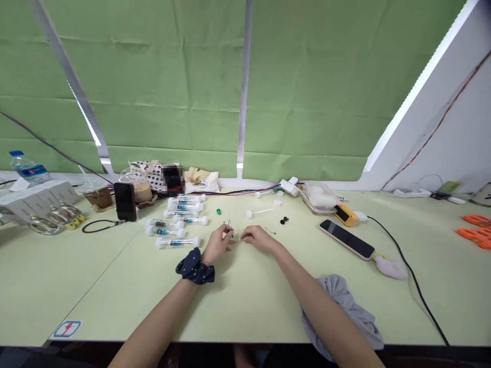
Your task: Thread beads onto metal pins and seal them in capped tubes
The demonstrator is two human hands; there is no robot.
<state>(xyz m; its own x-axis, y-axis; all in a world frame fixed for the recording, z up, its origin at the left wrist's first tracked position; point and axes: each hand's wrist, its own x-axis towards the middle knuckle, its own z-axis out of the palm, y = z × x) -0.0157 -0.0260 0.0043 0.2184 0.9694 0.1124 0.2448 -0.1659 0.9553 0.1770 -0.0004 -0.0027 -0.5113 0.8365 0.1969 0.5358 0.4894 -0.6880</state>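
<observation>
My left hand (219, 246), with a dark dotted scrunchie (195, 266) on its wrist, pinches a small blue piece with thin wire-like ends (231, 232). Close by on the right, my right hand (258, 238) has its fingers pressed together over the table; a fine strand seems to run from them toward the left hand, but I cannot make it out. Clear capped tubes with blue pieces inside (177, 243) lie to the left. Beyond the hands are a green bead (218, 211), black round pieces (284, 221), a thin wire piece (270, 231) and an opened clear tube (263, 212).
A black phone (125, 202) stands at left near drink cups (100, 197). Rightward lie another phone (347, 239), a plastic tray (318, 198), a yellow device (346, 214), a black cable (406, 260) and orange-handled scissors (475, 236). Grey cloth (345, 301) sits under my right forearm.
</observation>
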